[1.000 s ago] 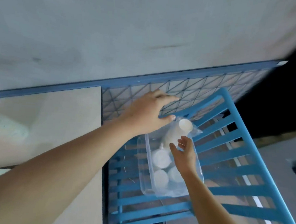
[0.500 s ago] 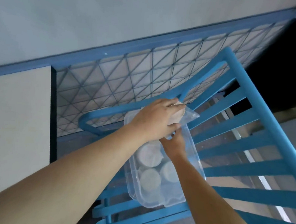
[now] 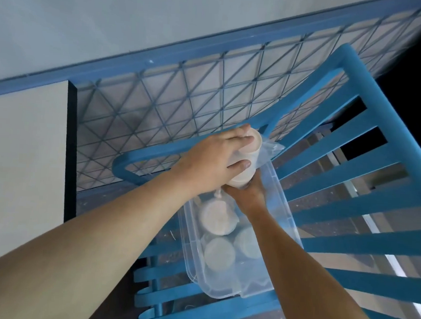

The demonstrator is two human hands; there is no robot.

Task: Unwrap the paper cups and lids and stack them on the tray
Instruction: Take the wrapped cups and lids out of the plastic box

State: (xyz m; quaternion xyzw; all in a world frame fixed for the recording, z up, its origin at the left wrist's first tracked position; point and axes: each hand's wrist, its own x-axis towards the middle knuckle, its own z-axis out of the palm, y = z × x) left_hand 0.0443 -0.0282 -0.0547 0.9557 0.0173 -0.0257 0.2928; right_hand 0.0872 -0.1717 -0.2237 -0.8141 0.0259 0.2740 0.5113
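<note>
Blue slatted rack (image 3: 368, 168) | clear bin (image 3: 282, 204) | both hands grip cup stack (image 3: 248, 159): left hand (image 3: 211, 162), right hand (image 3: 249, 192)

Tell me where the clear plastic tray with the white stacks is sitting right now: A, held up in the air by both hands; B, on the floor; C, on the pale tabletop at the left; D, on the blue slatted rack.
D: the clear tray rests across the slats of the blue rack, while the left hand and right hand hold a stack of cups above its far end.
</note>
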